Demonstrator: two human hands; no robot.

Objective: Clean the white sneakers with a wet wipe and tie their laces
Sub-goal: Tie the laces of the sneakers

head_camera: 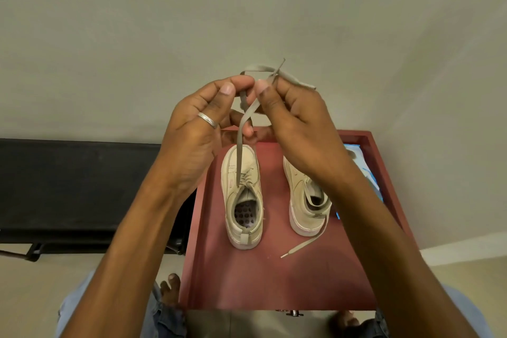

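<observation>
head view: pinching the crossed laces (243, 132) with left hand (197, 129) and right hand (293, 118), thumbs nearly touching. drawn straight up from the left sneaker (242, 200) on the red tray (274, 282), midway between both.

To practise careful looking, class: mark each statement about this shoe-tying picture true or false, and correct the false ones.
1. The left hand and the right hand both pinch the lace of the left-hand sneaker. True.
2. The right-hand sneaker is tied in a bow. False: its loose lace trails onto the red table.
3. Both sneakers stand on the red table. True.
4. The ring is on the right hand. False: it is on the left thumb.
</observation>
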